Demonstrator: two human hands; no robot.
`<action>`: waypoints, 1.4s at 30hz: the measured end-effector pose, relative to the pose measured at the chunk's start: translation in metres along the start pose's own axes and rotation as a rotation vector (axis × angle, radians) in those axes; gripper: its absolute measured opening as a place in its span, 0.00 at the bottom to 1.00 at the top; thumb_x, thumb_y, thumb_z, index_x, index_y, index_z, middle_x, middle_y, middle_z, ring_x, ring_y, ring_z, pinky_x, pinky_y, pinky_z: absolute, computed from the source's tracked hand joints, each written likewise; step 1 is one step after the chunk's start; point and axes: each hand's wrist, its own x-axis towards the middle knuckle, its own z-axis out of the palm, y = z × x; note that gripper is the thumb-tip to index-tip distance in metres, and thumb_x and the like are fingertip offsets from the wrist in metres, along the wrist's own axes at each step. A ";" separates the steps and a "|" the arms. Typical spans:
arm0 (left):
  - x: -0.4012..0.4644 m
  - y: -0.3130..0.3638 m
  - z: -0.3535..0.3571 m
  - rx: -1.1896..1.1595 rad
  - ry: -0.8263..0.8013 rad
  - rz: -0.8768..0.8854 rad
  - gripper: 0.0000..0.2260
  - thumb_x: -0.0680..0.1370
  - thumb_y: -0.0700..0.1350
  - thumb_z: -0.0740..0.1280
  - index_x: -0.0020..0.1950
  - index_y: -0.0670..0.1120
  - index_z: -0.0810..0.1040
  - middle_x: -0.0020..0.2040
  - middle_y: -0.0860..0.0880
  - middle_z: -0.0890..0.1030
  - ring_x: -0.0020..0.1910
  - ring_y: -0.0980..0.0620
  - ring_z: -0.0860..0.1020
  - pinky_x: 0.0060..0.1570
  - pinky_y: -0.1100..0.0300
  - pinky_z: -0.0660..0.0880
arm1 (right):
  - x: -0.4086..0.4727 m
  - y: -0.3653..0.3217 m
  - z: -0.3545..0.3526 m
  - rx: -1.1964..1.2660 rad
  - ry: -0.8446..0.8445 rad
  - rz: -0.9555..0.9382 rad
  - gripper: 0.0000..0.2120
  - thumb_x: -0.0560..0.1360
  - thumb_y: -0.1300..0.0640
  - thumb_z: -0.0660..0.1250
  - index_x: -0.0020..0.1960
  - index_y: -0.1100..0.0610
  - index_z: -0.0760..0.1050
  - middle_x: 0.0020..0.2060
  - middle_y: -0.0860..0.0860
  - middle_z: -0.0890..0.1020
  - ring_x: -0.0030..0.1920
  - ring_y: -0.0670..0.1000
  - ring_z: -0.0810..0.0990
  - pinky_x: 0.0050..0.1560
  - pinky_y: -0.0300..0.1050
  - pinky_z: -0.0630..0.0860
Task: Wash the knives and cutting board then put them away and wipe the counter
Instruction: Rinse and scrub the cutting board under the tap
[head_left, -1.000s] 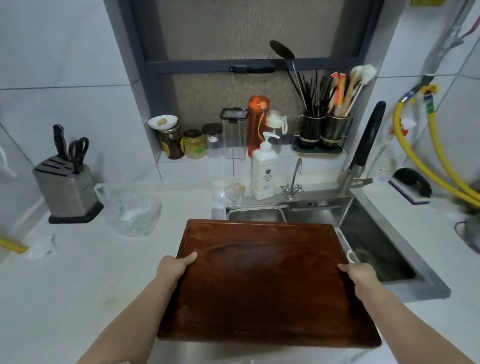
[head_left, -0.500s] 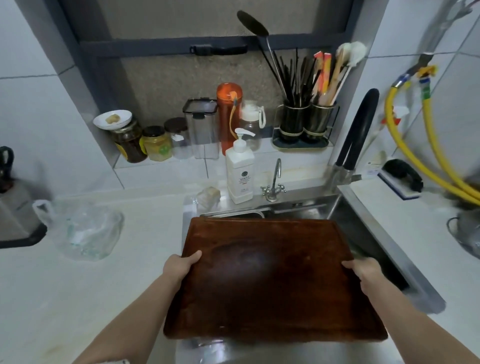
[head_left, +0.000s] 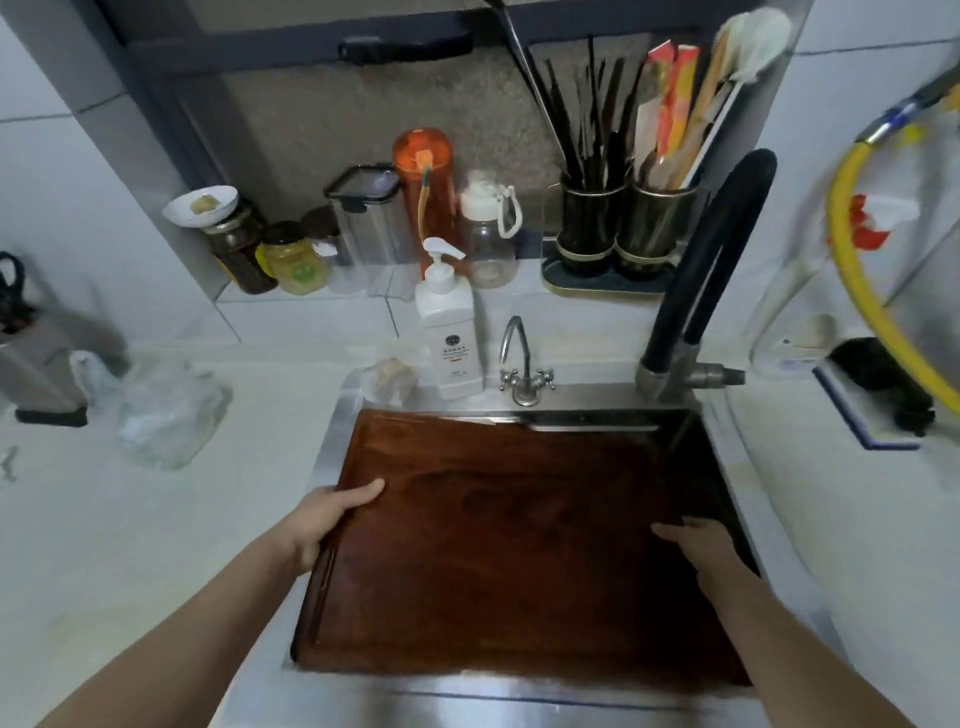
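A large dark wooden cutting board (head_left: 519, 551) lies flat over the steel sink (head_left: 332, 447) and covers nearly all of the basin. My left hand (head_left: 332, 519) grips its left edge, thumb on top. My right hand (head_left: 701, 545) holds the right edge, fingers over the top face. A grey knife block (head_left: 36, 364) with black handles stands on the counter at the far left. No loose knife is in view.
A white soap pump bottle (head_left: 449, 332), a small tap (head_left: 522, 364) and a black hose faucet (head_left: 701, 270) line the sink's back. Jars and utensil cups stand on the sill. A crumpled plastic bag (head_left: 166, 410) lies left; a scrubber (head_left: 883, 384) and yellow hose (head_left: 857, 270) right.
Both hands have carried the board from above the counter's front rightward and down onto the sink. The view has shifted right, so the knife block now sits at the left edge.
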 end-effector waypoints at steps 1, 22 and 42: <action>-0.003 0.001 0.005 -0.017 0.000 -0.006 0.19 0.73 0.49 0.71 0.57 0.36 0.80 0.50 0.36 0.83 0.50 0.38 0.82 0.46 0.48 0.81 | 0.007 0.001 -0.004 0.002 -0.039 0.002 0.18 0.73 0.68 0.67 0.62 0.71 0.72 0.55 0.64 0.78 0.42 0.59 0.77 0.45 0.51 0.74; 0.000 -0.002 0.064 -0.119 0.191 0.064 0.20 0.71 0.48 0.72 0.58 0.37 0.77 0.50 0.37 0.83 0.51 0.38 0.81 0.55 0.46 0.77 | 0.095 0.053 0.009 -0.052 -0.251 0.104 0.31 0.69 0.59 0.75 0.68 0.60 0.68 0.51 0.54 0.79 0.53 0.59 0.78 0.55 0.52 0.75; 0.029 -0.013 0.102 -0.168 0.151 0.103 0.16 0.74 0.44 0.70 0.56 0.35 0.78 0.47 0.37 0.84 0.48 0.39 0.83 0.43 0.52 0.82 | 0.148 0.088 0.016 0.029 -0.239 0.140 0.40 0.69 0.56 0.75 0.75 0.55 0.58 0.66 0.58 0.73 0.63 0.61 0.74 0.62 0.55 0.73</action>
